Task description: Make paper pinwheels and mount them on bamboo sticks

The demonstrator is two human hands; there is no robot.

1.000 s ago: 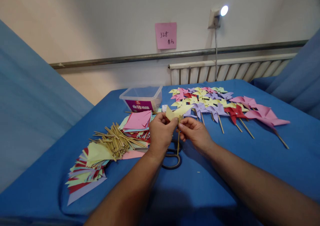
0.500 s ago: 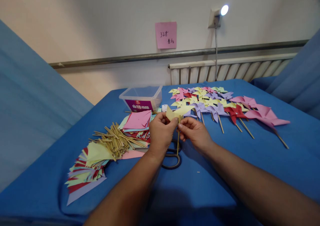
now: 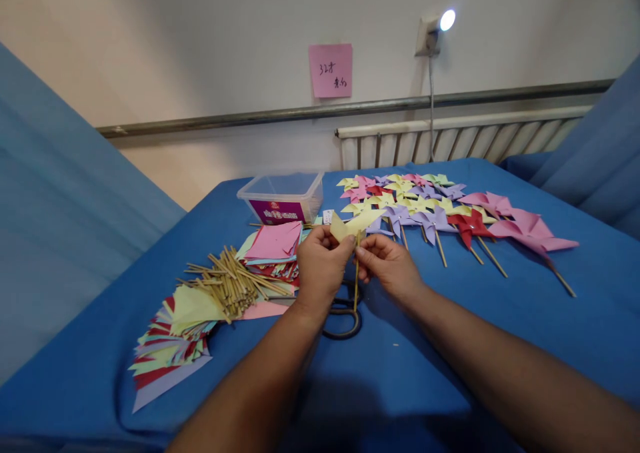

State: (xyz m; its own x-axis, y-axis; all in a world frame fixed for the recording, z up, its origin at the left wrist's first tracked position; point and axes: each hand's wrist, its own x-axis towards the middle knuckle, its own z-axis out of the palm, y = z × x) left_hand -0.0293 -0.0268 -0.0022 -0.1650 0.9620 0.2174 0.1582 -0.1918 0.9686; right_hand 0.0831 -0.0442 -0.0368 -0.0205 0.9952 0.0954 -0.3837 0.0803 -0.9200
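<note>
While both hands meet at mid-frame, a pale yellow folded paper pinwheel (image 3: 356,224) on a thin bamboo stick (image 3: 356,286) is held above the blue cloth-covered table (image 3: 500,346).
Left hand (image 3: 323,271) pinches the paper's edge; right hand (image 3: 387,266) pinches the stick just under it. Black-handled scissors (image 3: 343,319) lie beneath; loose bamboo sticks (image 3: 230,286) left.

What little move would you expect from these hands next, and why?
Probably pressing the yellow pinwheel onto the top of its stick. The left hand pinches the paper, the right hand grips the stick just under it, and finished pinwheels lie beyond.
</note>
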